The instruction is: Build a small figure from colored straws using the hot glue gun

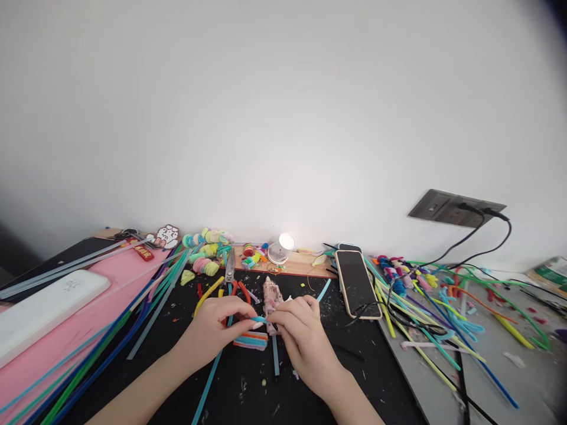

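Observation:
In front of me, over the black mat, a short piece of blue pipe cleaner is stretched between my fingertips. My left hand pinches its left end, and my right hand grips the other end. Just below lies a striped bundle of short pipe cleaners in orange, blue and white. Behind the hands is a stained pinkish object, partly hidden; a translucent stick lies in line with it. Red pieces, a yellow piece and scissors are beyond my left hand.
Two phones, the front one with a cable across it, lie to the right. A white paper cup stands by the wall. Long pipe cleaners and a white power bank are at left; more tangled pipe cleaners spread rightward.

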`<move>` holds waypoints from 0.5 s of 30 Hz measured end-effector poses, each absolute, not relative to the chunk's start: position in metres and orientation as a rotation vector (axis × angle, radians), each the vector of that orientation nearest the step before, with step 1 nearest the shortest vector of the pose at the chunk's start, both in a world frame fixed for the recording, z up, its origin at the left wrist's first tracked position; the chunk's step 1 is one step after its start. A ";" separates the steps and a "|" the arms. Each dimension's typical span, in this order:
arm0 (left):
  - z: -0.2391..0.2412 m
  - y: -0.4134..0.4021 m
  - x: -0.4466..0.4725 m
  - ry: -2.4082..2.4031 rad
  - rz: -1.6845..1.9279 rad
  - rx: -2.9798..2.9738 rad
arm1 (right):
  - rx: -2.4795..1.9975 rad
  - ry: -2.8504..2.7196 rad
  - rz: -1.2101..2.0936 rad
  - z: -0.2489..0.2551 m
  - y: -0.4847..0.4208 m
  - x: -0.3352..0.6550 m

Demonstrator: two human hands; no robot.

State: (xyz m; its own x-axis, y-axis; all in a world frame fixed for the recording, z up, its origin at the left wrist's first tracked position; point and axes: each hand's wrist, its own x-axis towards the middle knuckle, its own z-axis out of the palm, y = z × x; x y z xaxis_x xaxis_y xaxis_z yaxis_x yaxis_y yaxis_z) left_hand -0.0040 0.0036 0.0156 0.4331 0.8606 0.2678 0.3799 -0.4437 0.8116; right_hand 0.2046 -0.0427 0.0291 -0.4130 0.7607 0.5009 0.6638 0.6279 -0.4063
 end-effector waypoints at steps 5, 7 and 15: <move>0.015 0.004 -0.004 1.063 0.920 2.031 | -1.097 -2.177 0.174 0.030 -0.043 0.204; 0.014 0.004 -0.004 1.063 0.928 2.042 | -1.101 -2.173 0.184 0.029 -0.042 0.205; 0.014 0.004 -0.006 1.069 0.933 2.071 | -1.147 -2.129 0.169 0.022 -0.038 0.209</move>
